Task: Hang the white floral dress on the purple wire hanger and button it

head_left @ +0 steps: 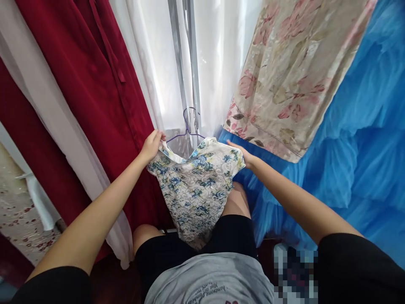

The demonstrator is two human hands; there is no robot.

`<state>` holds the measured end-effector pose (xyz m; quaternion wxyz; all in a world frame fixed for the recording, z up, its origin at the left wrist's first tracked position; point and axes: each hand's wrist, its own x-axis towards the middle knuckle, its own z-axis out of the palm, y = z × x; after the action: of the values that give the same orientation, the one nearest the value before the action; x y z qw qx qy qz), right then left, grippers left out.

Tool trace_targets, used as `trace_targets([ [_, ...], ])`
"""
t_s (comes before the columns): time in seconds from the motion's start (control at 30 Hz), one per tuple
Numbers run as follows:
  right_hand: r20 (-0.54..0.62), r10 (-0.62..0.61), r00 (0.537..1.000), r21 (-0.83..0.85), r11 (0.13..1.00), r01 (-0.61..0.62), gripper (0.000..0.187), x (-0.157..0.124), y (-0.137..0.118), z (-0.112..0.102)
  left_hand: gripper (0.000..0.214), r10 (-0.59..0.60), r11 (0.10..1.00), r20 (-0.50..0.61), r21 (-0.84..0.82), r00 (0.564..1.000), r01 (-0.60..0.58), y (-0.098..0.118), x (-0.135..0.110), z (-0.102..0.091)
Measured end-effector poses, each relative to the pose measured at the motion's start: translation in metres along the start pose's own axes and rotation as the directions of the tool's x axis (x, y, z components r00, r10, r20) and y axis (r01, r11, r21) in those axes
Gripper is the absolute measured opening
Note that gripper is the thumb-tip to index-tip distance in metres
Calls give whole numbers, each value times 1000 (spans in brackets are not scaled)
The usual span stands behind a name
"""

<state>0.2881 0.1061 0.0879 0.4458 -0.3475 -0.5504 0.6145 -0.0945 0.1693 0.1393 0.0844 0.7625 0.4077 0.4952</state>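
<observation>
A small floral garment (pixel 198 185), white with blue and yellow flowers, hangs on a purple wire hanger (pixel 186 126) in front of me. My left hand (pixel 152 144) is closed on the garment's left shoulder. My right hand (pixel 242 153) grips the right shoulder from behind, so most of its fingers are hidden by the cloth. The garment drapes down over my lap, above my black shorts (pixel 230 236).
Hanging clothes surround me: a dark red dress (pixel 95 97) and white fabric (pixel 41 101) on the left, sheer white cloth (pixel 218 55) behind, a beige flowered dress (pixel 291 71) and blue tulle (pixel 357 147) on the right. A metal rail pole (pixel 185 59) stands at centre.
</observation>
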Motion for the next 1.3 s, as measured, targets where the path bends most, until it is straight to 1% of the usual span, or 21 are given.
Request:
trace_targets([
  [0.1,-102,-98,990,-6,995,98,66,-22,17,-12,52,-49,998,144,50,988,42,-4,-10,-10],
  [0.17,-187,-204,961,-110,976,186,59,-34,24,-14,50,-62,988,234,151,970,27,-1,-18,-15],
  [0.23,-246,-316,916,-241,936,258,53,-42,21,-13,48,-46,975,252,223,967,-12,8,-24,-18],
  [0.33,-311,-440,843,-367,873,321,59,-38,-2,-7,41,7,965,183,258,983,-55,27,-27,-19],
  [0.43,-329,-508,796,-478,817,324,70,-22,-37,9,44,17,953,107,298,994,-48,37,-22,-19],
  [0.5,-302,-546,781,-534,776,336,72,-13,-54,29,50,-27,927,48,376,998,7,35,-18,-20],
  [0.57,-229,-582,780,-574,728,374,69,-15,-62,56,53,-94,900,-26,424,995,97,27,-17,-21],
  [0.63,-40,-588,808,-631,642,435,67,-29,-61,85,58,-184,920,-109,332,977,210,16,-21,-20],
  [0.67,116,-560,820,-662,572,484,66,-38,-58,98,61,-233,941,-145,215,962,260,12,-25,-19],
  [0.7,310,-500,809,-675,483,557,63,-48,-55,109,65,-276,954,-172,74,946,291,10,-29,-16],
  [0.73,470,-438,767,-671,387,632,55,-56,-51,117,68,-307,952,-188,-61,933,301,9,-33,-13],
  [0.77,583,-380,718,-661,292,691,46,-62,-48,121,71,-322,942,-198,-163,926,293,11,-37,-8],
  [0.8,645,-348,680,-658,201,726,39,-64,-44,121,73,-322,933,-207,-237,924,272,16,-41,-3],
  [0.83,661,-352,663,-671,118,732,37,-63,-41,119,75,-313,923,-203,-296,928,246,24,-43,2],
  [0.9,625,-419,658,-729,-12,685,50,-53,-33,110,76,-293,883,-152,-421,944,207,48,-45,15],
  [1.0,587,-506,632,-775,-124,620,95,-36,-19,99,69,-233,711,30,-677,972,191,96,-44,35],
  [1.07,584,-535,610,-780,-161,605,117,-34,-8,99,55,-179,573,143,-789,974,221,127,-45,48],
  [1.13,540,-585,605,-807,-156,569,121,-38,2,100,38,-127,468,210,-849,969,245,151,-48,60],
  [1.17,506,-606,613,-829,-147,539,119,-42,6,99,31,-99,447,229,-859,968,249,160,-50,65],
  [1.23,452,-631,630,-867,-145,477,108,-52,12,91,25,-39,459,238,-858,971,229,170,-54,72],
  [1.3,431,-629,647,-889,-174,423,97,-62,13,77,28,12,491,199,-855,980,168,172,-56,77],
])
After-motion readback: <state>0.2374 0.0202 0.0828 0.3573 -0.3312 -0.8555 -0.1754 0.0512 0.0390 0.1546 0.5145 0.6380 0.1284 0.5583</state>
